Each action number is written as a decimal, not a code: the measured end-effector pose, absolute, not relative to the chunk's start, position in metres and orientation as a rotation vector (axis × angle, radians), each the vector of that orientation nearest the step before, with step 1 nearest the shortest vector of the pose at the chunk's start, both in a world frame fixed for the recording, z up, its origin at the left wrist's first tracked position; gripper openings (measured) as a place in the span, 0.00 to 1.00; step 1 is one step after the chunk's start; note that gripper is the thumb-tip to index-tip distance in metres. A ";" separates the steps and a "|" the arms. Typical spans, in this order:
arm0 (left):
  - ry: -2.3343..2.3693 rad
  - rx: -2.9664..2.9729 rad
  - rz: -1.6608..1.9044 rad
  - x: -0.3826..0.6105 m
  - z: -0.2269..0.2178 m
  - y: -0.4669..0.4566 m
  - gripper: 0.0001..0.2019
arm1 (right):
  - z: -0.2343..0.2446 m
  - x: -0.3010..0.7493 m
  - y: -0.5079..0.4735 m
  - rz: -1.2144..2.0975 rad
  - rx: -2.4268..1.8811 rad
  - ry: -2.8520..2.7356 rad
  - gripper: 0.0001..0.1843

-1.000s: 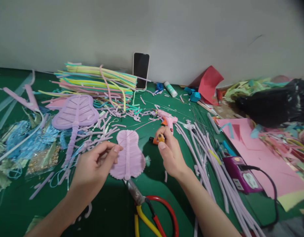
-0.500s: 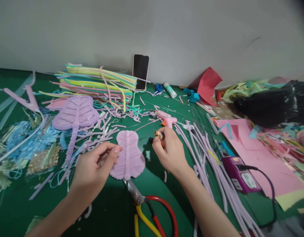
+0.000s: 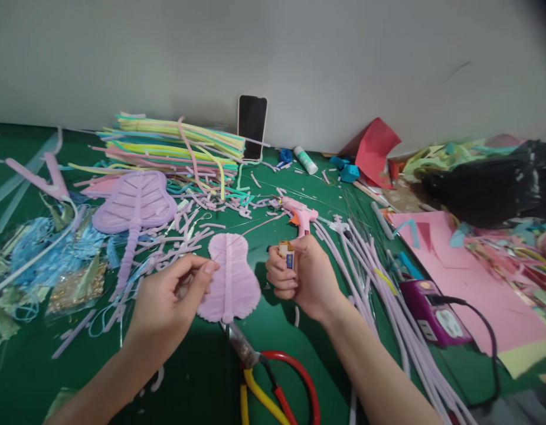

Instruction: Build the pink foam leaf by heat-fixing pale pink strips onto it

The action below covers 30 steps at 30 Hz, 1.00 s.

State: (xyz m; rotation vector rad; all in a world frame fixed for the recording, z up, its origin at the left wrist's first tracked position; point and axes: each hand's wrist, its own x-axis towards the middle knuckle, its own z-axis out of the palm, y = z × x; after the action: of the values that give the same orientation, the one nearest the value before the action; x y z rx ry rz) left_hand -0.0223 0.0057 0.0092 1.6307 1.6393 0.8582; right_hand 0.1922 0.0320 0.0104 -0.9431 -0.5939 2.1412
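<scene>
Between the thumb and fingers of my left hand (image 3: 179, 295) is the left edge of a lilac fan-shaped panel (image 3: 241, 283) made of pipe cleaners, with a raised rib down its middle. My right hand (image 3: 306, 277) is closed around a small lighter (image 3: 287, 254), its top pointing up, to the right of the panel. I cannot make out a flame. Just beyond that hand lies a pink glue gun (image 3: 301, 212). Scissors (image 3: 246, 348) with red and yellow handles rest below the panel, blades toward it.
A lilac fan (image 3: 137, 203) with a handle lies at left, near blue tassels (image 3: 46, 248). Behind are bundled coloured pipe cleaners (image 3: 175, 144) and a phone (image 3: 252, 127) against the wall. Lilac stems (image 3: 388, 313), a purple power box (image 3: 432, 313) and pink paper (image 3: 476, 271) occupy the right.
My right hand has turned, bringing the lighter upright with the fingers wrapped around it. The left hand and the lilac panel have stayed nearly in place.
</scene>
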 end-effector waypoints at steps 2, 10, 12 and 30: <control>1.645 1.635 0.852 -0.022 0.009 0.006 0.15 | 0.011 0.193 0.034 2.215 -0.870 -0.495 0.13; 1.607 1.595 0.860 -0.021 0.008 0.005 0.16 | 0.011 0.194 0.035 2.223 -0.858 -0.429 0.15; 1.601 1.587 0.860 -0.020 0.008 0.005 0.16 | 0.011 0.194 0.035 2.210 -0.837 -0.416 0.13; 1.623 1.627 0.839 -0.022 0.010 0.007 0.14 | 0.002 0.197 0.036 1.428 -1.366 -0.938 0.13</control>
State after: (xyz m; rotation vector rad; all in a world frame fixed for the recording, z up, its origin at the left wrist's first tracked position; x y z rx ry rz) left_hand -0.0216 0.0068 0.0096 1.6274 1.6230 0.8391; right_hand 0.1973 0.0357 0.0016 -1.3663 -0.9381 1.4280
